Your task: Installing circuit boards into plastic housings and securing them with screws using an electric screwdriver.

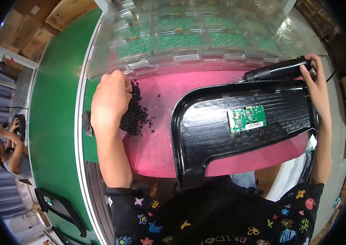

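My left hand is closed, fingers curled down at the edge of a pile of small black screws. Its fingertips are mostly hidden, and I cannot make out what they hold. My right hand wraps round the rear end of a black electric screwdriver, which lies level with its tip pointing left. Just below the tool, a large curved black plastic housing rests with its ribbed inside facing up. A green circuit board sits on the housing, slightly tilted.
A pink mat covers the bench. Stacked clear plastic trays stand along the far side. To the left runs a green conveyor belt carrying another black housing. Another person works at far left. Cardboard boxes line the edges.
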A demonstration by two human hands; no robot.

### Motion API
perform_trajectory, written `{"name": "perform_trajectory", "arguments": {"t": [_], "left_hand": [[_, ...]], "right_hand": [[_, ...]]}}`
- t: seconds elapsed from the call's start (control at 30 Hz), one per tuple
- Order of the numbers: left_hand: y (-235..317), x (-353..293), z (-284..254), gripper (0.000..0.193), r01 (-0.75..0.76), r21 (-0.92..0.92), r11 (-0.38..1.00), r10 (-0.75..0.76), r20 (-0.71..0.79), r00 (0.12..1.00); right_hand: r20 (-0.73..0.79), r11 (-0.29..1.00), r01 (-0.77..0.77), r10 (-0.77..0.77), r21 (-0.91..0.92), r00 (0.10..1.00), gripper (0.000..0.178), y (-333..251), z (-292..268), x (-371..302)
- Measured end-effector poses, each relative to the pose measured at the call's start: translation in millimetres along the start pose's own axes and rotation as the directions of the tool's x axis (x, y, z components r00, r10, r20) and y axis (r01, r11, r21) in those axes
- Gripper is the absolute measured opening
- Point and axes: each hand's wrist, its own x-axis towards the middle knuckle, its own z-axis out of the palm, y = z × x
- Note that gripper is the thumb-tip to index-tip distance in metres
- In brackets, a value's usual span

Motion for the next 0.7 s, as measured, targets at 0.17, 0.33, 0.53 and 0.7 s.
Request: {"name": "perform_trajectory", "arguments": {"t": [0.17, 0.33, 0.53, 0.7], "left_hand": [[1, -2, -6, 0.008, 0.010, -0.065, 0.998, -0.012, -0.033, 0.999], [30, -2, -12, 0.016, -0.202, -0.319, 0.926, 0.151, -0.176, 0.973], [81, -19, 3, 0.013, -0.609, -0.533, 0.587, 0.468, -0.390, 0.793], [106, -29, 23, 0.014, -0.649, -0.669, 0.362, 0.491, -0.454, 0.743]], "right_hand": [[-0.375, 0.894, 0.343, -0.225, 0.286, 0.899, 0.065, -42, 49, 10], [0.009, 0.698, -0.030, 0.034, 0.716, 0.999, 0.038, -75, 94, 10], [0.065, 0.247, -0.068, 0.021, 0.967, 0.998, 0.038, -98, 76, 5], [0.147, -0.098, -0.164, -0.156, 0.982, 0.977, 0.025, -111, 68, -18]]}}
